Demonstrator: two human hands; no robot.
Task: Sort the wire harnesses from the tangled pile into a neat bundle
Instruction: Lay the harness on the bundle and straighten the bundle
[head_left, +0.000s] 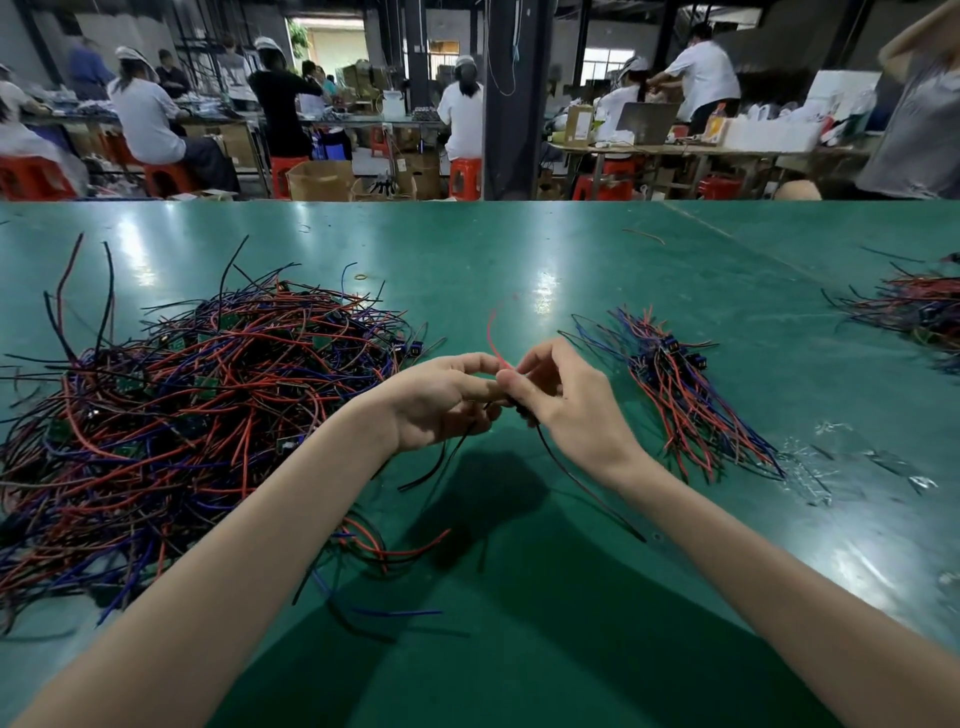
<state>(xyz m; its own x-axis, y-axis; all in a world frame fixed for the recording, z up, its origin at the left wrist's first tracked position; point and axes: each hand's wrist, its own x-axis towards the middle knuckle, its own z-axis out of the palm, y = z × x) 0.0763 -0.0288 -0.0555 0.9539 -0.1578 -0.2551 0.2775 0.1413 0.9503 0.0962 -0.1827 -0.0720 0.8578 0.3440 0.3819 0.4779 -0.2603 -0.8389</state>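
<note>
Both hands, left (441, 400) and right (561, 400), pinch one thin red-and-black wire harness (496, 338) above the green worktop (519, 597), between tangled pile (208, 405) and neat bundle (685, 395).

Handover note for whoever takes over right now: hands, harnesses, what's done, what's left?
Left hand: pinches one wire harness above the green table.
Right hand: pinches the same harness; its dark leads hang below.
Tangled pile: large, on the left.
Neat bundle: small, on the right, wires roughly aligned.
Done: a few harnesses bundled.
Left: add the held one to the bundle, then work through the pile, which is most of the job.
</note>
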